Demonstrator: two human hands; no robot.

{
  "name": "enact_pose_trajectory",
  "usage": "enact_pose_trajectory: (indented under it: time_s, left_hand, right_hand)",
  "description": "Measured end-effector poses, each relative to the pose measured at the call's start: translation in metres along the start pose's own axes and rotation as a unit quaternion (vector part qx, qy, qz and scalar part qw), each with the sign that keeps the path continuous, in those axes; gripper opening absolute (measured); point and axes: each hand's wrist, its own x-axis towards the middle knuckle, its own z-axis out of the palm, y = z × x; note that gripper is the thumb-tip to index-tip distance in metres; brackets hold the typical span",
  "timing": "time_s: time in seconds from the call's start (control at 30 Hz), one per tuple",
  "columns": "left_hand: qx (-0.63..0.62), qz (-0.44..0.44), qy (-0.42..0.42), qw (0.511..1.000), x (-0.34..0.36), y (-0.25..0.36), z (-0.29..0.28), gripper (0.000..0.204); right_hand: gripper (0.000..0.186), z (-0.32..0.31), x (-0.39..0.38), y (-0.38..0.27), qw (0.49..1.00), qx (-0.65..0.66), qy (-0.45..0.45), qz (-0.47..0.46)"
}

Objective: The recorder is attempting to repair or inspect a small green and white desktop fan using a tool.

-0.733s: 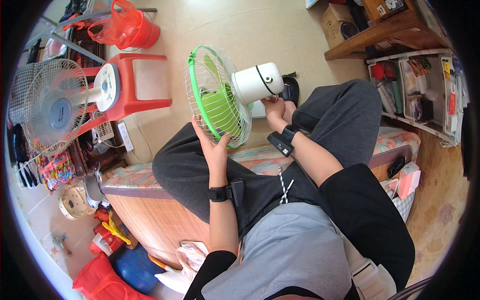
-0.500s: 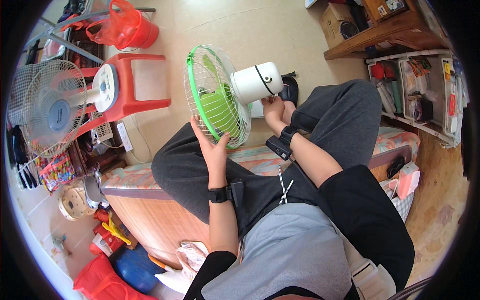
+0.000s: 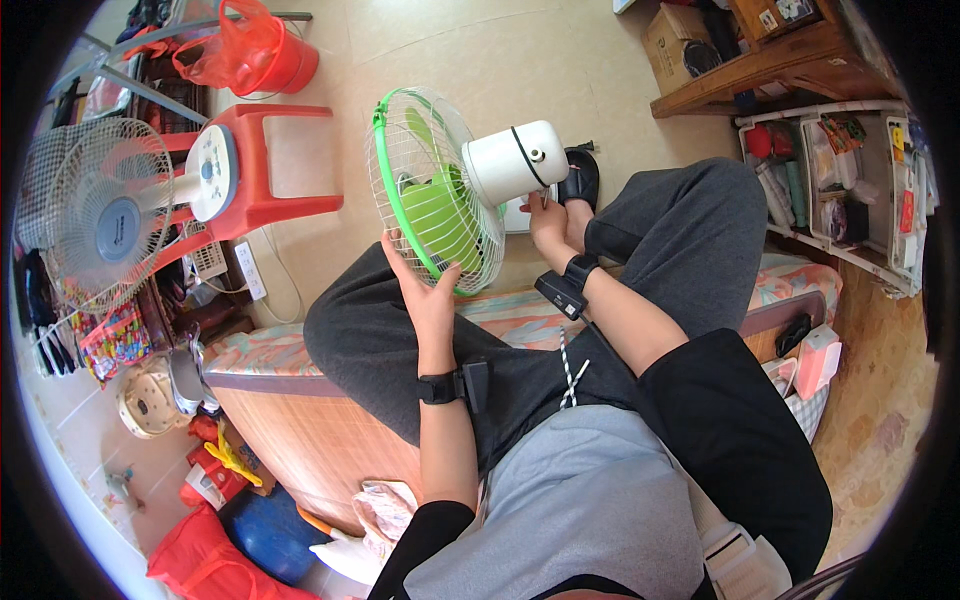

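A green-rimmed electric fan (image 3: 440,220) with green blades and a wire guard is held up in front of me, facing left. Its white motor housing (image 3: 515,163) points right, with a black cord wrapped around it. My left hand (image 3: 430,300) grips the lower edge of the guard, thumb on the near side and fingers behind the rim. Just under the motor housing, my right hand (image 3: 547,222) is closed in a pinch. What its fingertips hold is hidden. A white part, perhaps the base, shows partly behind that hand.
On the left, a second fan (image 3: 120,230) rests with its base on a red plastic stool (image 3: 262,170). Behind stands a red bucket (image 3: 285,68). A power strip (image 3: 249,270) is below the stool. Wooden furniture (image 3: 740,70) and a storage rack (image 3: 820,190) stand at right.
The motor housing has tipped up very slightly, and my right hand's fingers have shifted a little below it. My left hand keeps its grip on the guard.
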Motion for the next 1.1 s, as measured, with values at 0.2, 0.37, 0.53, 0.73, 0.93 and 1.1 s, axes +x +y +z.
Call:
enact_pose_trajectory:
  time_s: [0.2, 0.37, 0.53, 0.73, 0.93, 1.1]
  left_hand:
    - [0.005, -0.007, -0.001, 1.000, -0.001, -0.001, 0.000, 0.097]
    - [0.000, -0.001, -0.003, 1.000, -0.001, 0.002, 0.004, 0.095]
    - [0.018, -0.003, -0.001, 1.000, 0.002, 0.005, 0.005, 0.093]
    - [0.006, 0.007, 0.003, 1.000, 0.010, 0.009, 0.009, 0.093]
    - [0.002, 0.007, 0.008, 1.000, 0.011, 0.006, 0.008, 0.093]
    - [-0.002, 0.017, 0.010, 1.000, 0.011, 0.004, 0.008, 0.093]
  right_hand:
    - [0.041, -0.001, 0.003, 0.001, 0.998, -0.041, 0.040, -0.034]
    - [0.041, 0.003, 0.013, 0.019, 0.998, -0.029, 0.023, -0.051]
    - [0.044, -0.002, 0.011, 0.009, 0.857, 0.443, -0.152, 0.215]
    - [0.043, -0.008, 0.015, -0.001, 0.747, 0.564, -0.202, 0.290]
    - [0.041, -0.008, 0.014, -0.017, 0.743, 0.552, -0.179, 0.334]
    - [0.037, 0.003, 0.015, -0.014, 0.894, 0.330, -0.039, 0.300]
